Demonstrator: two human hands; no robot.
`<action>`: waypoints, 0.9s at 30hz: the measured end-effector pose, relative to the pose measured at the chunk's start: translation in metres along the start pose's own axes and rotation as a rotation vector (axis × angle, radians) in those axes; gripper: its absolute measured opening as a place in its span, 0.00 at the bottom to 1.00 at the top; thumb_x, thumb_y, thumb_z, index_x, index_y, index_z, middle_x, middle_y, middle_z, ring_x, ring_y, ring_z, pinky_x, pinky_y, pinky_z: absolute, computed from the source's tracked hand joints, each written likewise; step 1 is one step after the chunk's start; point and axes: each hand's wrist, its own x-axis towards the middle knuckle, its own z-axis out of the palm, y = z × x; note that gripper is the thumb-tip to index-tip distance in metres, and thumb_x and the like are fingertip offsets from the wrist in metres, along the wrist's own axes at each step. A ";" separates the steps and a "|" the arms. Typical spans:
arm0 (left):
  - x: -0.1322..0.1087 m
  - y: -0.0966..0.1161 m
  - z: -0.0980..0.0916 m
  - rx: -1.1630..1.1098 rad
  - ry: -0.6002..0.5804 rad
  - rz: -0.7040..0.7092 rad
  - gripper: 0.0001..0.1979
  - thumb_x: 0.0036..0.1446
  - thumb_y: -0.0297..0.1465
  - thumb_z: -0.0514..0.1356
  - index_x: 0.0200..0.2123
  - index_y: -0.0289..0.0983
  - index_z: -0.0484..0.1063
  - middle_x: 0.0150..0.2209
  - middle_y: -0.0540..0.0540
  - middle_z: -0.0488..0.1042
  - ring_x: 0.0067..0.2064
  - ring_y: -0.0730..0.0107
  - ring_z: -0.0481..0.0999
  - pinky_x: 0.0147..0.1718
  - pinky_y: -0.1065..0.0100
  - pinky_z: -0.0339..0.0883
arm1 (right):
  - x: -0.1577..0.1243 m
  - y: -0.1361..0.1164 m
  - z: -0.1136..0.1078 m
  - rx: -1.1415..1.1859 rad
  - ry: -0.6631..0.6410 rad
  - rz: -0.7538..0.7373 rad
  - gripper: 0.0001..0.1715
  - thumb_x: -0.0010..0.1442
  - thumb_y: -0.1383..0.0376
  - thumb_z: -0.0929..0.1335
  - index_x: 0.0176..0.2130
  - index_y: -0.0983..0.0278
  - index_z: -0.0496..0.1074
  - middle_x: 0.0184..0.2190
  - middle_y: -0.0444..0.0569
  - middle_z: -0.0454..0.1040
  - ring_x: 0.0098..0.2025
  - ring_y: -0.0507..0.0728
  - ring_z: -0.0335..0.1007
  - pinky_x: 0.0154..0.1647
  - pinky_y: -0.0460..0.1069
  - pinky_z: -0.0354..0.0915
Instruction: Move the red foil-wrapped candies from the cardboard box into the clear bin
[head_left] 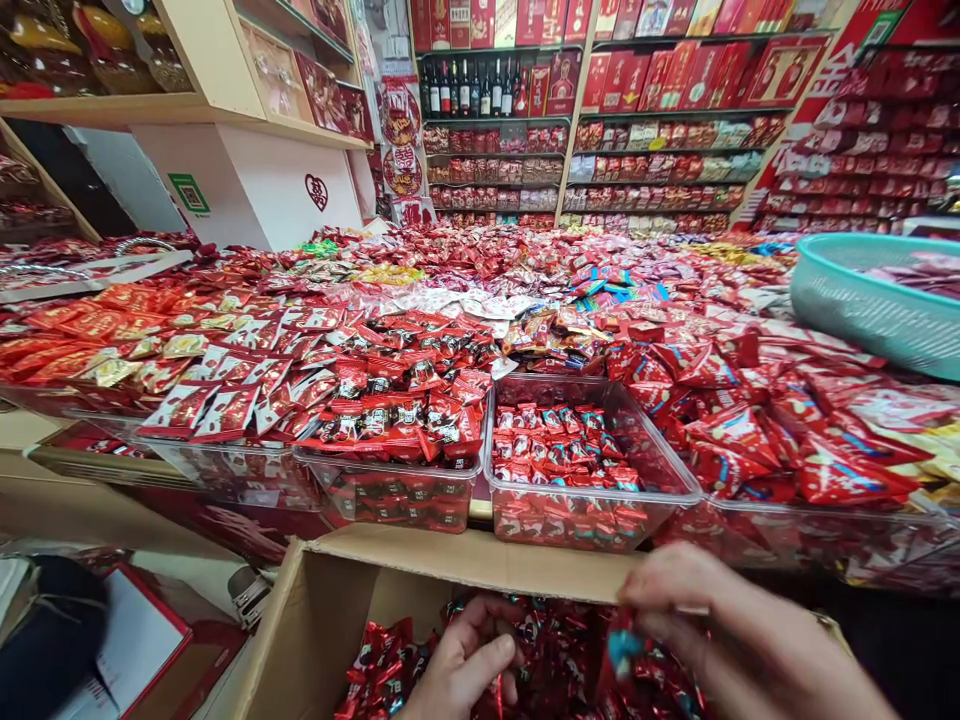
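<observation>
An open cardboard box (480,562) stands at the bottom, with many small red wrapped candies (390,660) inside. My left hand (472,660) is in the box, its fingers curled in toward the thumb. A bit of red wrapper shows below the thumb, but what the fingers hold is partly hidden. Blurred by motion, my right hand (697,610) pinches a red and blue wrapped candy (621,655) over the box's right side. Just beyond the box, a clear plastic bin (592,492) holds similar red and blue candies in rows, below its rim.
Heaped clear bins (390,465) of red packets flank that bin, including triangular packets (720,440) on the right. A turquoise basket (862,300) sits at right. Shelves with bottles (472,90) and gift boxes line the back. A red-edged carton (150,630) is lower left.
</observation>
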 end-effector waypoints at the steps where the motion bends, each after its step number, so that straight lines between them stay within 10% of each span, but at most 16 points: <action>1: 0.000 -0.001 -0.001 0.006 0.008 0.000 0.18 0.47 0.41 0.57 0.38 0.36 0.63 0.28 0.50 0.66 0.21 0.77 0.66 0.21 0.74 0.56 | 0.014 -0.001 -0.014 -0.094 0.038 -0.021 0.07 0.53 0.64 0.61 0.31 0.59 0.68 0.28 0.47 0.71 0.30 0.53 0.66 0.28 0.44 0.63; 5: 0.001 -0.006 -0.001 0.009 -0.012 0.005 0.18 0.45 0.41 0.58 0.37 0.36 0.64 0.27 0.50 0.65 0.21 0.77 0.65 0.21 0.74 0.56 | 0.080 0.019 -0.044 -0.565 0.070 0.035 0.08 0.51 0.67 0.61 0.27 0.63 0.68 0.25 0.48 0.70 0.30 0.55 0.64 0.31 0.48 0.59; 10: 0.001 -0.010 -0.007 0.064 -0.028 -0.013 0.18 0.44 0.41 0.59 0.36 0.36 0.64 0.26 0.51 0.65 0.21 0.77 0.65 0.21 0.74 0.55 | 0.129 0.051 -0.029 -0.768 -0.320 0.158 0.11 0.46 0.74 0.61 0.25 0.64 0.69 0.23 0.46 0.72 0.27 0.52 0.65 0.25 0.44 0.54; 19: -0.002 -0.004 -0.008 0.040 -0.045 -0.073 0.14 0.43 0.35 0.60 0.34 0.36 0.66 0.27 0.50 0.67 0.24 0.77 0.64 0.24 0.74 0.54 | 0.127 0.068 -0.001 -0.838 -0.464 0.205 0.14 0.40 0.80 0.61 0.22 0.66 0.71 0.22 0.50 0.73 0.26 0.54 0.68 0.20 0.43 0.52; 27: 0.001 -0.005 -0.006 -0.031 -0.007 -0.061 0.15 0.40 0.26 0.61 0.35 0.37 0.65 0.31 0.50 0.68 0.30 0.73 0.69 0.28 0.73 0.58 | 0.103 0.037 -0.023 -0.709 -0.194 0.131 0.10 0.53 0.67 0.59 0.28 0.64 0.68 0.25 0.49 0.72 0.27 0.55 0.66 0.25 0.46 0.57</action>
